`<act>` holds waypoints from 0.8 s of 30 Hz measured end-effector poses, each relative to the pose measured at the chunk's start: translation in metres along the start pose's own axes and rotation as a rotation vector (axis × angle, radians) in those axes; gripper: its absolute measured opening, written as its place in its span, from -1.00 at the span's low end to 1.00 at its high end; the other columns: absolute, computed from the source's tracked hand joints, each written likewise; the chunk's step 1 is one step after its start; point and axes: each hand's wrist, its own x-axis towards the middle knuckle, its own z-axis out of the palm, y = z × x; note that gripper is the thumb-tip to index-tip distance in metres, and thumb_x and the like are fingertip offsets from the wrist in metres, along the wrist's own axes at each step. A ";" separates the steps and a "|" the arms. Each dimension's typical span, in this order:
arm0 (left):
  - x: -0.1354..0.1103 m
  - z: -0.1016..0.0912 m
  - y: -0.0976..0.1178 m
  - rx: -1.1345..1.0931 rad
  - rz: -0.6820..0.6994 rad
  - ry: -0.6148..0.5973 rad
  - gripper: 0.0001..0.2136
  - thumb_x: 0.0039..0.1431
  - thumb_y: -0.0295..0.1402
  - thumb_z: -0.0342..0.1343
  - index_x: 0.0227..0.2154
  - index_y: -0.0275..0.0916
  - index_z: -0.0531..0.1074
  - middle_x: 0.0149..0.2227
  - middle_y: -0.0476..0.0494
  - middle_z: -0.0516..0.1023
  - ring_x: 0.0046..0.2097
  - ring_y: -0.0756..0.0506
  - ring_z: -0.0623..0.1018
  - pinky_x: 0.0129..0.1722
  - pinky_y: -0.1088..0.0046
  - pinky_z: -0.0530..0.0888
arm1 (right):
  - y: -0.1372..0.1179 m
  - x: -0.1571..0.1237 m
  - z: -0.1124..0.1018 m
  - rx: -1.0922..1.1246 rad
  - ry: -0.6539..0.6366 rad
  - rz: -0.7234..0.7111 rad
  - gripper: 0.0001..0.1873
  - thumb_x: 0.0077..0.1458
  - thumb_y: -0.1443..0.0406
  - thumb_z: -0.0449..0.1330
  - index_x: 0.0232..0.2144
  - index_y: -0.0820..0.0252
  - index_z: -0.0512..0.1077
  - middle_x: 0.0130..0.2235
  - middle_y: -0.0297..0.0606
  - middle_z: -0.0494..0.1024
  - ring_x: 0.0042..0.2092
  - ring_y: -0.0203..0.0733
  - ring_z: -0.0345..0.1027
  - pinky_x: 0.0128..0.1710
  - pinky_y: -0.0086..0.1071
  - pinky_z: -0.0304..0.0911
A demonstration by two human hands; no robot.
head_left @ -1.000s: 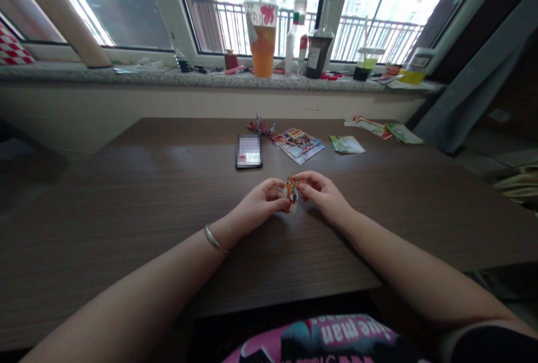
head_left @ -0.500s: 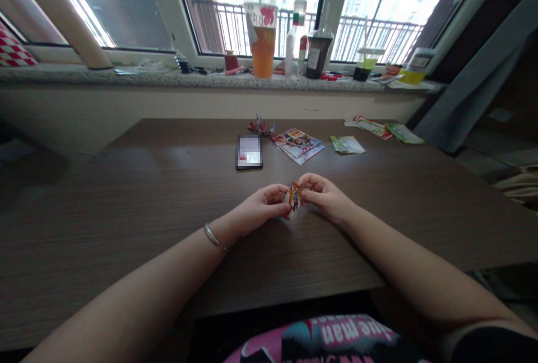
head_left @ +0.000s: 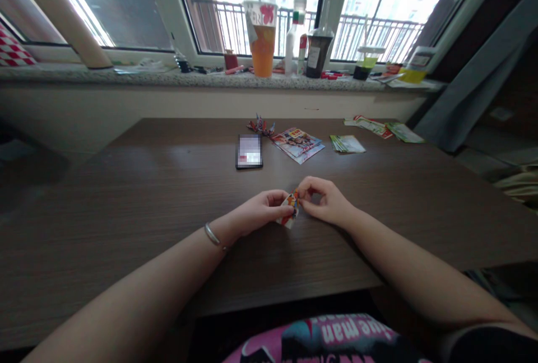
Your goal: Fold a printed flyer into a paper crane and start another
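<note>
A small folded piece of printed paper (head_left: 291,217), coloured orange, red and white, is held just above the brown table (head_left: 176,206). My left hand (head_left: 271,206) pinches it between thumb and fingers from the left. At its upper right edge, the fingertips of my right hand (head_left: 325,198) are closed on the paper, with the thumb and index finger curved in a ring. Part of the paper is covered by my left thumb. Beyond my hands lie a phone (head_left: 249,152) with a blurred screen and a stack of printed paper sheets (head_left: 299,144).
A spiky folded-paper piece (head_left: 261,125) sits behind the phone. Farther right are a fanned stack of green-white paper (head_left: 348,144) and more paper strips (head_left: 372,126). Drink cups, including a tall orange one (head_left: 264,49), and bottles line the windowsill (head_left: 151,78).
The folded paper has turned and tilted, its lower end now pointing down and left. My right hand has shifted slightly downward, its thumb and index finger more rounded. The table items have stayed put.
</note>
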 end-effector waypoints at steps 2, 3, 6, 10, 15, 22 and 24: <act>0.000 0.001 0.000 0.019 0.019 0.012 -0.73 0.00 -0.21 0.27 -0.45 -0.29 0.36 -0.49 0.02 0.46 -0.45 0.06 0.42 -0.40 0.52 0.29 | 0.001 0.000 -0.001 -0.063 0.001 -0.040 -0.89 -0.04 0.45 0.16 -0.41 0.17 0.38 -0.42 -0.35 0.41 -0.43 -0.33 0.24 -0.41 -0.42 0.21; 0.000 0.001 0.000 0.026 0.025 0.023 -0.72 0.00 -0.20 0.27 -0.47 -0.29 0.35 -0.50 0.02 0.47 -0.45 0.06 0.42 -0.40 0.51 0.29 | 0.001 0.000 -0.001 -0.090 0.003 -0.057 -0.88 -0.03 0.45 0.17 -0.39 0.16 0.39 -0.42 -0.35 0.41 -0.42 -0.33 0.24 -0.40 -0.42 0.21; -0.001 0.003 0.001 0.034 0.035 0.044 -0.72 0.01 -0.20 0.27 -0.49 -0.30 0.34 -0.52 0.00 0.47 -0.46 0.05 0.42 -0.41 0.51 0.29 | 0.001 0.001 -0.003 -0.163 0.005 -0.100 -0.88 0.01 0.42 0.18 -0.35 0.15 0.42 -0.42 -0.35 0.40 -0.42 -0.32 0.24 -0.39 -0.41 0.21; 0.000 0.004 -0.001 -0.007 0.031 0.068 -0.70 -0.02 -0.18 0.30 -0.42 -0.30 0.38 -0.49 0.03 0.46 -0.46 0.06 0.42 -0.40 0.52 0.32 | -0.001 0.001 -0.005 -0.232 -0.001 -0.139 -0.93 0.05 0.38 0.19 -0.35 0.15 0.44 -0.41 -0.33 0.42 -0.41 -0.31 0.25 -0.39 -0.41 0.22; 0.003 0.004 -0.005 -0.004 0.029 0.092 -0.64 -0.04 -0.09 0.29 -0.41 -0.30 0.37 -0.50 0.03 0.45 -0.47 0.06 0.43 -0.43 0.53 0.32 | -0.001 0.002 -0.005 -0.303 -0.018 -0.144 -0.92 0.04 0.40 0.19 -0.37 0.14 0.42 -0.40 -0.33 0.44 -0.39 -0.31 0.28 -0.36 -0.41 0.23; 0.001 0.006 -0.004 0.053 0.081 0.154 -0.65 -0.04 -0.09 0.28 -0.42 -0.29 0.37 -0.49 0.01 0.44 -0.47 0.05 0.41 -0.44 0.54 0.33 | -0.003 0.000 -0.001 -0.397 -0.012 -0.187 -0.91 0.02 0.42 0.17 -0.41 0.12 0.40 -0.37 -0.29 0.47 -0.30 -0.24 0.33 -0.29 -0.37 0.24; 0.000 0.006 -0.002 0.063 0.102 0.180 -0.66 -0.04 -0.10 0.27 -0.43 -0.29 0.37 -0.49 0.02 0.42 -0.47 0.05 0.40 -0.45 0.54 0.33 | -0.003 0.001 0.000 -0.410 0.024 -0.218 -0.92 0.06 0.39 0.17 -0.42 0.12 0.41 -0.35 -0.26 0.49 -0.27 -0.21 0.34 -0.25 -0.33 0.25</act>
